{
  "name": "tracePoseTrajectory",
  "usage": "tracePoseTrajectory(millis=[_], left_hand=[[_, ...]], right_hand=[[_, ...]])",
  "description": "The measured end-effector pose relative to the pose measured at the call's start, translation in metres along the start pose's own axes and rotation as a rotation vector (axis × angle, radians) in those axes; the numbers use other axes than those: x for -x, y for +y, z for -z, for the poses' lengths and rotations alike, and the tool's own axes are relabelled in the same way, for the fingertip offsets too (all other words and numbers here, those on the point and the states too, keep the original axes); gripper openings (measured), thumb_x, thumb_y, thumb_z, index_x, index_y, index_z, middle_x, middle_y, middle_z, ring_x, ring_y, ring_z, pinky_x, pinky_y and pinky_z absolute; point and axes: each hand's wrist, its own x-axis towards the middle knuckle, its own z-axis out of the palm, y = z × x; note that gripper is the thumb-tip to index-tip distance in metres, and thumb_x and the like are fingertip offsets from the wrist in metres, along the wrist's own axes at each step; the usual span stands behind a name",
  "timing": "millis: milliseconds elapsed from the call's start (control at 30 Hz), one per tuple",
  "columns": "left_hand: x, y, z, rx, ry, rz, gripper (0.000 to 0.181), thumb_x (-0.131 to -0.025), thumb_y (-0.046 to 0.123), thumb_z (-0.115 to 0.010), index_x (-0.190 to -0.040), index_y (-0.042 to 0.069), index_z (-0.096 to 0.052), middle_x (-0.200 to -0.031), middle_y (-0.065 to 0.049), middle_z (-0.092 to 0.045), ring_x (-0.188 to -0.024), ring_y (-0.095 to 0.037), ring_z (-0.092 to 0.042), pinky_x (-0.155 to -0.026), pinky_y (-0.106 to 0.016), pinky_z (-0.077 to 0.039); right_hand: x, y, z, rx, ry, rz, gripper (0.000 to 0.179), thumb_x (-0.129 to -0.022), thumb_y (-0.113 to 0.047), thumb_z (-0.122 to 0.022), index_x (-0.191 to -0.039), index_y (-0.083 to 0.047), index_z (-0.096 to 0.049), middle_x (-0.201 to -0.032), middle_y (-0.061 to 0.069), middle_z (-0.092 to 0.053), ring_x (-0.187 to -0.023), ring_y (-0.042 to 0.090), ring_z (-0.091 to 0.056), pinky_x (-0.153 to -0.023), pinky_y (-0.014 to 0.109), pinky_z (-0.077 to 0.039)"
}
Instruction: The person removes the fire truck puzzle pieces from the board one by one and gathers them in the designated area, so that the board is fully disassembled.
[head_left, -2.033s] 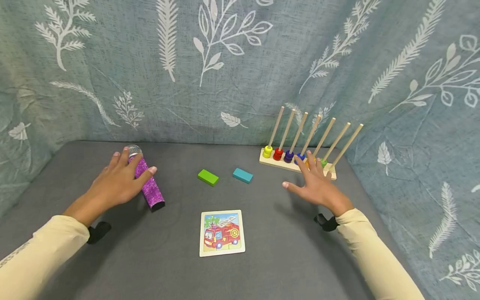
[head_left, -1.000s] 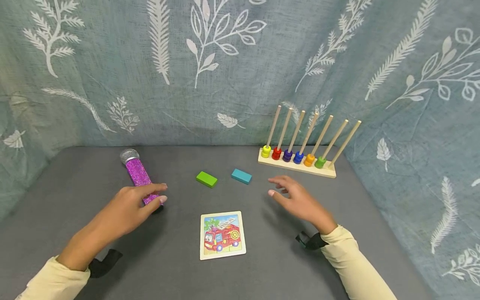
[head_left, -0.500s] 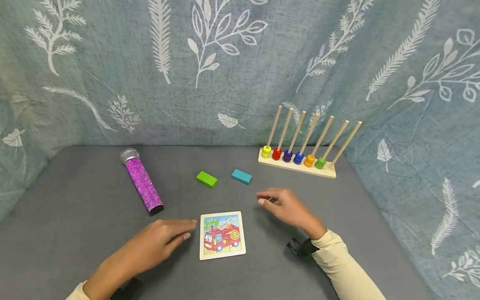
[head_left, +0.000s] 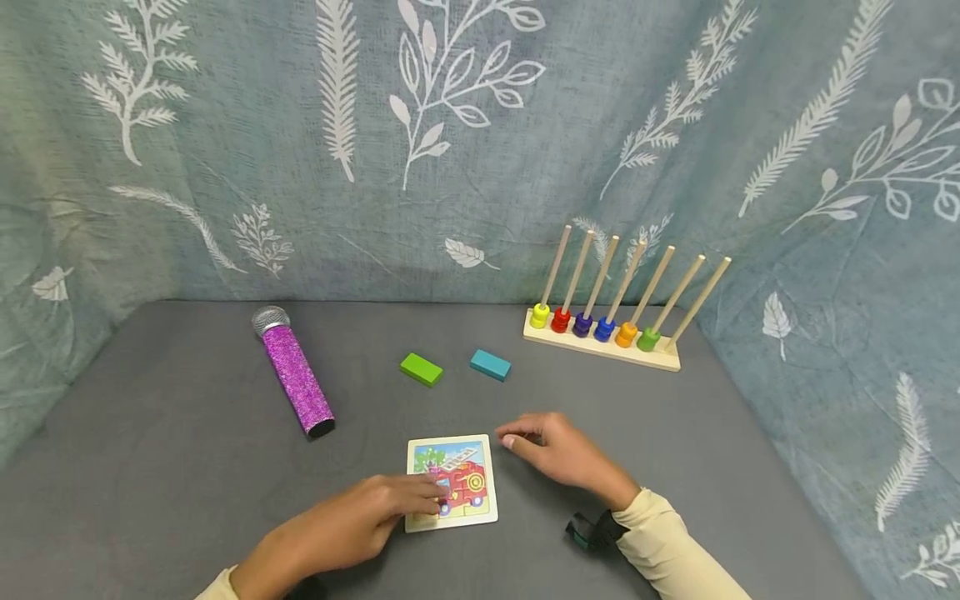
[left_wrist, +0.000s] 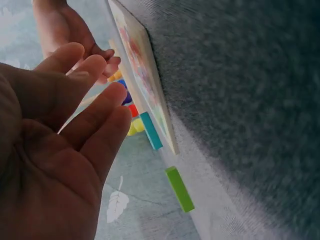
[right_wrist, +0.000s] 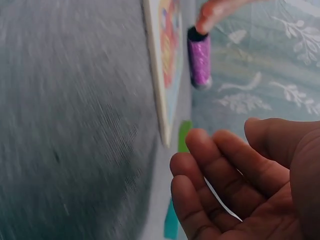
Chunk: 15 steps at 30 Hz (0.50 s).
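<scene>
A square wooden jigsaw puzzle with a red fire truck picture lies flat on the dark grey table. My left hand reaches over its left part, and the fingers cover some of the picture. In the left wrist view these fingers are extended above the puzzle with nothing held in them. Just off the puzzle's right edge, my right hand hovers with loosely bent fingers. The right wrist view shows its palm bare, the puzzle standing out beyond the fingertips.
Behind the puzzle lie a green block and a blue block. A glittery purple microphone lies at the left. At the back right stands a wooden peg stand with coloured beads. A leaf-patterned curtain hangs behind the table.
My left hand has come from the microphone toward me and right, onto the puzzle's left part. My right hand has moved from the peg stand down and left to the puzzle's right edge.
</scene>
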Motion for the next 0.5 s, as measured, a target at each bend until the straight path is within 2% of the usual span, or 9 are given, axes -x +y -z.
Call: tracePoseTrajectory(millis=[133, 333, 500], left_hand=[[-0.001, -0.005, -0.001, 0.034, -0.023, -0.014, 0.038, -0.086, -0.015, -0.057, -0.115, 0.005, -0.071, -0.124, -0.006, -0.065, -0.121, -0.025, -0.057, -0.095, -0.04, -0.05], [-0.008, -0.009, -0.001, 0.113, -0.103, 0.062, 0.032, -0.088, -0.005, -0.065, -0.118, 0.004, -0.07, -0.13, -0.006, -0.061, -0.127, -0.026, -0.051, -0.097, -0.039, -0.048], [-0.014, -0.008, 0.0, 0.08, -0.195, 0.115, 0.035, -0.086, 0.003, -0.071, -0.121, 0.006, -0.069, -0.133, 0.002, -0.059, -0.129, -0.021, -0.049, -0.099, -0.041, -0.046]], right_hand=[[-0.006, -0.001, -0.012, -0.033, -0.04, 0.012, 0.027, -0.1, -0.021, -0.057, -0.116, -0.005, -0.071, -0.107, 0.002, -0.071, -0.087, 0.006, -0.061, -0.071, 0.025, -0.051], [-0.013, -0.002, -0.016, -0.056, -0.054, 0.047, 0.027, -0.099, -0.019, -0.058, -0.115, -0.002, -0.071, -0.105, 0.004, -0.071, -0.084, 0.006, -0.06, -0.069, 0.024, -0.05], [-0.015, -0.001, -0.017, -0.042, -0.041, 0.047, 0.025, -0.1, -0.016, -0.056, -0.114, -0.003, -0.071, -0.107, 0.005, -0.071, -0.093, 0.008, -0.063, -0.076, 0.025, -0.052]])
